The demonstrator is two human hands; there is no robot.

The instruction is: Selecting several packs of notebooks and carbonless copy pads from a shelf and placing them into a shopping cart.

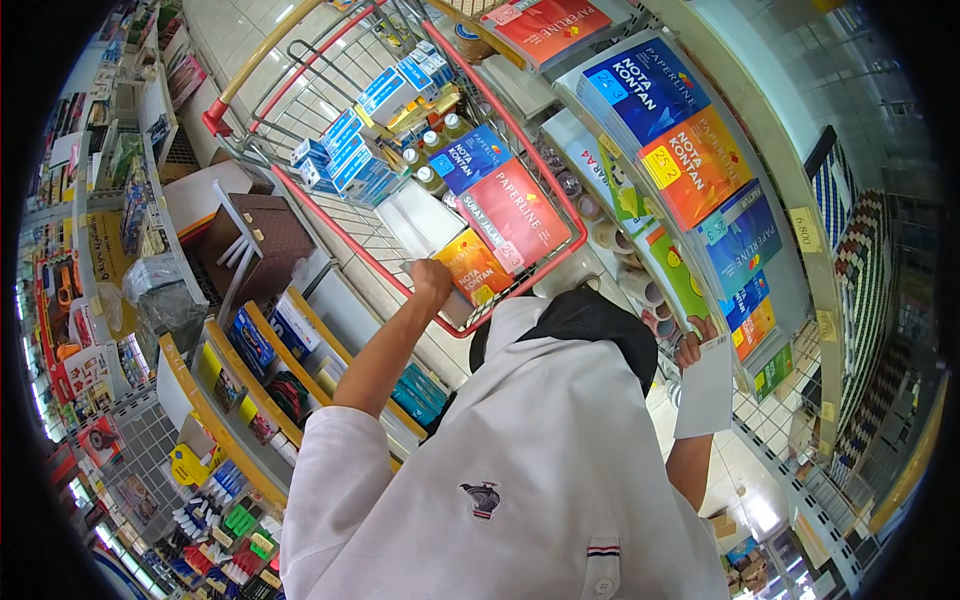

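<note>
A shopping cart with a red rim (346, 251) stands before me, holding several pads, blue-and-white boxes (360, 161) and bottles with white caps (430, 178). My left hand (431, 283) is in the cart's near end, beside the orange receipt pad (474, 268); its fingers are partly hidden, and a grip cannot be made out. Next to that pad lie a red pad (519, 214), a blue pad (470, 159) and a white stack (420, 215). At the right shelf, my right hand (694, 342) holds a white flat pad or envelope (703, 390) by its upper edge.
On the right, a shelf bears stacks of blue receipt pads (643, 88) and orange pads (697, 169), with rolls of tape (643, 289) beneath. At left are tiered racks with yellow edges (225, 439) and a brown box (274, 240). Tiled floor shows beyond the cart.
</note>
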